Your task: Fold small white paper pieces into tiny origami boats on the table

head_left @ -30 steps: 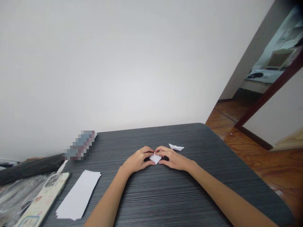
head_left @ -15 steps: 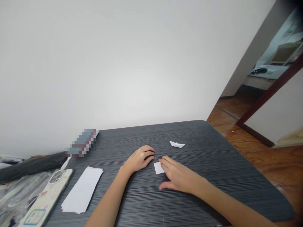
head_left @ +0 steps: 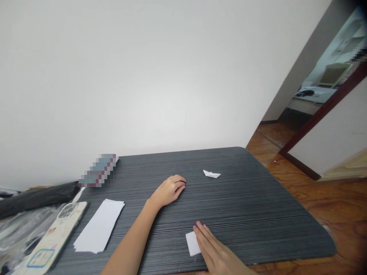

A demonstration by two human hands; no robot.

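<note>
My left hand (head_left: pixel 169 191) rests on the dark striped table (head_left: pixel 258 206), fingers loosely curled and holding nothing. My right hand (head_left: pixel 213 250) lies flat near the front edge, fingers stretched out and pressing on a small folded white paper square (head_left: pixel 192 243). A small white paper boat (head_left: pixel 211 174) sits farther back on the table, to the right of my left hand.
A stack of white paper strips (head_left: pixel 99 226) lies at the left. Beside it is a phone (head_left: pixel 53 238) in a light case, face down. A blurred box (head_left: pixel 99 170) sits at the back left. Wooden floor (head_left: pixel 315 191) and a doorway are to the right.
My right hand slid the folded paper from the table's middle toward the near edge. My left hand let go of the paper and stayed in place.
</note>
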